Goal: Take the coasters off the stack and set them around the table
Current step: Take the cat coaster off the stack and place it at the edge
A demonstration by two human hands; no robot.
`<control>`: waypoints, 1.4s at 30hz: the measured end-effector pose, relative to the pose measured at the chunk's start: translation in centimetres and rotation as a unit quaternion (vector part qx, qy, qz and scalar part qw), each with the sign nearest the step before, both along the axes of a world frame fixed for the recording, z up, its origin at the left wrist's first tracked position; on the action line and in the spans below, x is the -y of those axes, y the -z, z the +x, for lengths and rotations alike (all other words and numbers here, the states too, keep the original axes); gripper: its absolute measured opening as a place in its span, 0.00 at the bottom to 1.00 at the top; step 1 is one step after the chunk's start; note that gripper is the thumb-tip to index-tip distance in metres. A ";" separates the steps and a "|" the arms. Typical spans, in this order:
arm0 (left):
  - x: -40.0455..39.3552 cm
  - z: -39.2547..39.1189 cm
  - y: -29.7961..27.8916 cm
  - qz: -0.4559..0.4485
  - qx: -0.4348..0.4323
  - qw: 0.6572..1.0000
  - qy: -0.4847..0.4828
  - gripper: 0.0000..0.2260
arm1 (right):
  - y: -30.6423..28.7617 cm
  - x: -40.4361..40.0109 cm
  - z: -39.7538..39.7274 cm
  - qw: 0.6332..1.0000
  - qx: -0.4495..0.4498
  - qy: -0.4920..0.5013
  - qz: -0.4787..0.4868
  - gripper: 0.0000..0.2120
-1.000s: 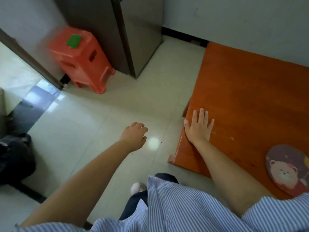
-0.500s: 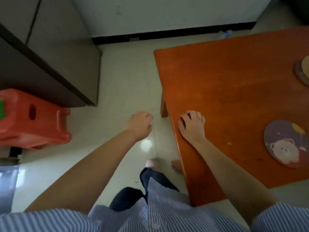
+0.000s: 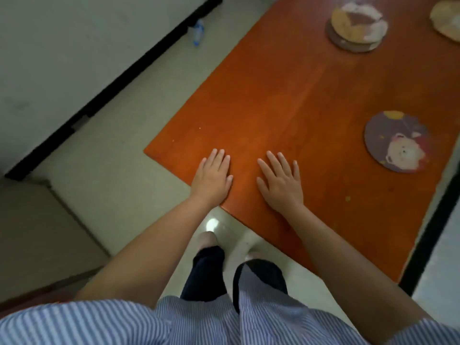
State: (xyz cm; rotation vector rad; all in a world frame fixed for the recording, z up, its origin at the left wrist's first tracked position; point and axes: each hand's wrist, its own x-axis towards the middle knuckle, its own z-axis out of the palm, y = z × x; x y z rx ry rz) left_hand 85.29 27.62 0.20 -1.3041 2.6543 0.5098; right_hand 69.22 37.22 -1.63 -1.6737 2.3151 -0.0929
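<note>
Fingers (image 3: 278, 160) of both hands lie spread flat and empty on the worktop (image 3: 286, 95). Beyond them, one bear coaster (image 3: 397, 141) lies apart from the stack (image 3: 357, 27), which seemingly holds several more.

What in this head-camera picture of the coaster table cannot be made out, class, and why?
- Coaster stack, head view: blurred, so the number of coasters cannot be counted.
- Far coaster, head view: cut off by the right edge.
- Table, head view: far end cut off by the top edge.
</note>
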 end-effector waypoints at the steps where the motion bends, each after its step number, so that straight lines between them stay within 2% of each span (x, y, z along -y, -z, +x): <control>1: 0.9 -0.5 0.3 -0.004 -0.001 1.000 0.028 0.25 | 0.0 0.0 0.1 1.000 0.005 0.012 -0.001 0.23; 5: 4.0 -3.0 0.6 -0.027 -0.031 0.993 0.109 0.24 | -0.7 0.0 0.1 0.995 0.053 0.069 -0.046 0.20; 10: 8.3 -8.9 -0.1 -0.034 -0.055 0.982 0.176 0.23 | -2.9 1.8 -3.3 0.972 0.118 0.161 -0.126 0.17; 18: 15.7 -22.1 0.2 -0.049 -0.059 0.978 0.195 0.23 | -4.1 11.2 -17.0 0.969 0.075 0.200 -0.122 0.15; 24: 19.9 -29.3 1.2 -0.034 -0.078 0.985 0.149 0.23 | -2.9 18.5 -25.2 0.955 0.042 0.246 -0.157 0.15; 35: 20.5 -30.8 2.2 -0.053 -0.105 0.986 0.121 0.23 | -1.9 26.2 -34.6 0.959 -0.019 0.262 -0.103 0.15; 40: 20.2 -30.7 2.2 -0.057 -0.109 0.985 0.122 0.22 | -2.2 25.5 -35.4 0.979 -0.093 0.152 -0.098 0.13; 42: 20.1 -30.7 2.0 -0.056 -0.112 0.985 0.120 0.22 | -2.6 25.0 -35.3 0.977 -0.105 0.143 -0.116 0.14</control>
